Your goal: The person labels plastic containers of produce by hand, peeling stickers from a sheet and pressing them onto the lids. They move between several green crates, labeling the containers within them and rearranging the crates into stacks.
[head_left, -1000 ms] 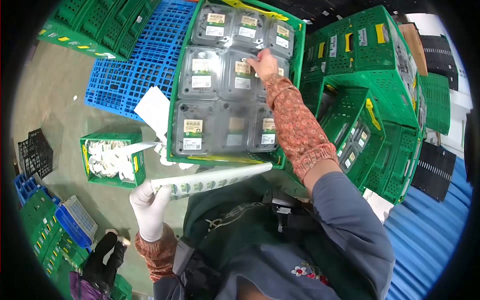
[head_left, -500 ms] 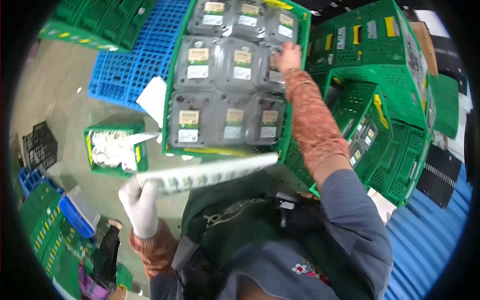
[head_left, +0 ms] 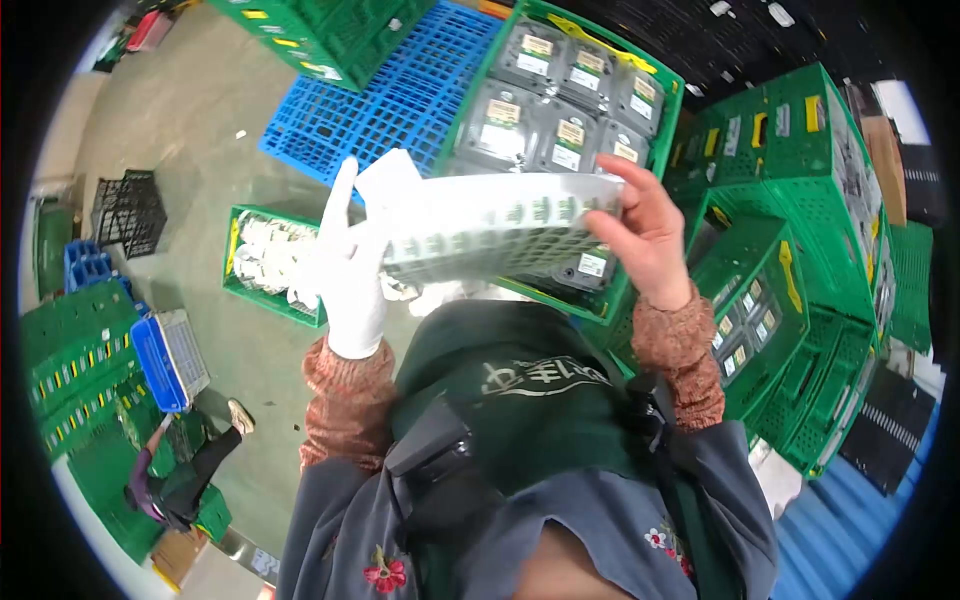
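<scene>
A strip or sheet of printed labels [head_left: 500, 220] on white backing stretches between my hands, in front of the green crate [head_left: 669, 110]. My left hand [head_left: 352, 270], in a white glove, holds its left end with one finger pointing up. My bare right hand [head_left: 650, 235] pinches the right end between thumb and fingers. Behind the sheet, clear plastic punnets [head_left: 500, 125] with dark contents and labelled lids fill the crate in rows. The sheet hides the nearest punnets in part.
A small green crate [head_left: 232, 272] of crumpled white paper stands on the floor at left. The crate of punnets adjoins a blue pallet [head_left: 410, 110]. Stacked green crates [head_left: 800, 170] rise at right, one holding punnets. A person [head_left: 190, 470] with a blue crate is at lower left.
My right hand has left the punnets and now grips the sheet's right end. My left hand has risen and moved right with the sheet. The view has shifted.
</scene>
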The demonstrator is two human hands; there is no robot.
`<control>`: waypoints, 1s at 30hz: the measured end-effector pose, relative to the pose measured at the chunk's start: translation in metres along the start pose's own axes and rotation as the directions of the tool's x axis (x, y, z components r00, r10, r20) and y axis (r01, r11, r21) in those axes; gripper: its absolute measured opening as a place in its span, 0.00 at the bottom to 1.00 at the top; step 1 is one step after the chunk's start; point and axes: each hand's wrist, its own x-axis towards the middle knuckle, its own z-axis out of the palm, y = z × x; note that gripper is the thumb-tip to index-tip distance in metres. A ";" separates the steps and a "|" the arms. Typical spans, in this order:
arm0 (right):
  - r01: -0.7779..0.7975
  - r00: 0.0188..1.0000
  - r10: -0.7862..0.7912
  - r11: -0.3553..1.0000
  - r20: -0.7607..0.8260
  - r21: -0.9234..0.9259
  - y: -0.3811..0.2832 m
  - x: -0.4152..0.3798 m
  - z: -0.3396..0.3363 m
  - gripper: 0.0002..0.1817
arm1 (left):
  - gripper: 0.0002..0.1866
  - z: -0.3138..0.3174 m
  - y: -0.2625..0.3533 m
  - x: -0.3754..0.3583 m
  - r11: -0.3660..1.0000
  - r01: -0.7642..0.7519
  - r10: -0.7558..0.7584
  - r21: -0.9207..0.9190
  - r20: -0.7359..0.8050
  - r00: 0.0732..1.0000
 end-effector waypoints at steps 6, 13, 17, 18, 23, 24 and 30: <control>-0.008 0.997 0.014 0.997 0.080 -0.075 -0.014 -0.001 -0.004 0.20 | 0.27 -0.021 0.006 -0.010 0.987 0.137 -0.117 -0.086 0.206 0.972; 0.036 0.998 -0.031 0.996 0.057 -0.087 -0.029 -0.006 0.008 0.15 | 0.15 -0.020 0.026 -0.024 0.992 0.072 -0.056 -0.103 0.152 0.987; 0.036 0.999 -0.038 0.976 -0.006 -0.217 -0.024 -0.010 0.007 0.07 | 0.07 -0.025 0.021 -0.024 0.993 0.092 -0.083 -0.072 0.125 0.989; 0.034 0.999 -0.039 0.964 -0.013 -0.264 -0.022 -0.010 0.008 0.06 | 0.07 -0.027 0.020 -0.024 0.992 0.095 -0.084 -0.083 0.120 0.989; 0.153 0.968 -0.218 0.905 -0.123 -0.398 -0.027 -0.014 0.024 0.19 | 0.08 -0.022 0.011 -0.016 0.986 -0.162 0.163 -0.045 0.019 0.986; 0.167 0.956 -0.252 0.891 -0.153 -0.422 -0.027 -0.014 0.025 0.19 | 0.06 -0.021 0.013 -0.017 0.992 -0.113 0.112 -0.056 -0.009 0.994; 0.253 0.933 -0.358 0.735 -0.044 -0.629 -0.022 -0.006 0.014 0.09 | 0.05 -0.002 0.024 -0.017 0.973 -0.209 0.186 -0.094 -0.205 0.961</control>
